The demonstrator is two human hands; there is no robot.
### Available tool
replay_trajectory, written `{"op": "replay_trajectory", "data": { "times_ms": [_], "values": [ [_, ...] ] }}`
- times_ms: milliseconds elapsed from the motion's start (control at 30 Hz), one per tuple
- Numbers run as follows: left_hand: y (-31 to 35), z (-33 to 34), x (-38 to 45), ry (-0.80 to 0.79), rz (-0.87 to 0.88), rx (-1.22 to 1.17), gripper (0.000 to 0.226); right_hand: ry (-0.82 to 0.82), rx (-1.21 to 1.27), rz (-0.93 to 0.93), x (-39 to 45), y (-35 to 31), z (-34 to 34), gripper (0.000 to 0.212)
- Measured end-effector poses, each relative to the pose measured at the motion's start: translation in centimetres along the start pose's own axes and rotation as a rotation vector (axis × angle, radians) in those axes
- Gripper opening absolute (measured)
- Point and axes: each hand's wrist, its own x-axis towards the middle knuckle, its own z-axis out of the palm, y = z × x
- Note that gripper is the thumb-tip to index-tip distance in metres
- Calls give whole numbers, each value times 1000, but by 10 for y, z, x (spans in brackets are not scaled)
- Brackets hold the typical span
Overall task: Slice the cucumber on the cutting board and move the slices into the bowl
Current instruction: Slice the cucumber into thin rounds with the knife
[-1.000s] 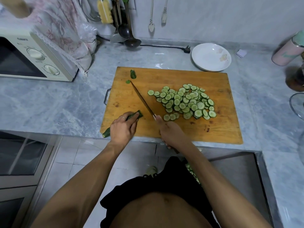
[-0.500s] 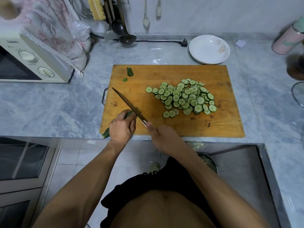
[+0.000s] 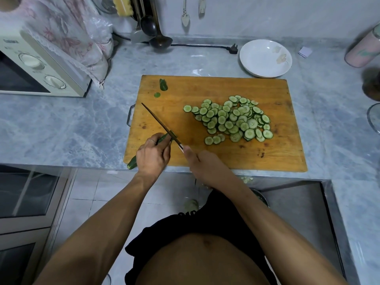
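A wooden cutting board (image 3: 226, 87) lies on the marble counter. My left hand (image 3: 152, 155) holds the remaining cucumber piece (image 3: 132, 163) at the board's near left corner; its cut end pokes out by my fingertips under the blade. My right hand (image 3: 202, 163) grips the handle of a knife (image 3: 159, 122), whose blade lies across the cucumber's end and points to the far left. A heap of several cucumber slices (image 3: 232, 119) covers the board's middle right. A white bowl (image 3: 265, 58) stands empty beyond the board's far right corner.
A cucumber end piece (image 3: 163, 84) and a small scrap (image 3: 157, 95) lie at the board's far left. A microwave (image 3: 37, 66) with a cloth over it stands at the left. Ladles (image 3: 158, 38) hang at the back wall. A pink cup (image 3: 364, 50) is far right. A sink (image 3: 298, 206) lies below right.
The knife has swung from beside the slice heap to the left, and its blade now sits over the cucumber's end at my left fingertips. My left hand stays on the cucumber.
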Motion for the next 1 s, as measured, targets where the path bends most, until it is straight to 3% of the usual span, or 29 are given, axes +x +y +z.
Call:
{"op": "replay_trajectory", "data": {
  "times_ms": [1000],
  "values": [
    [2,-1,-1,17,19,-16,24,13,1,-41,6,6,4,66]
  ]
}}
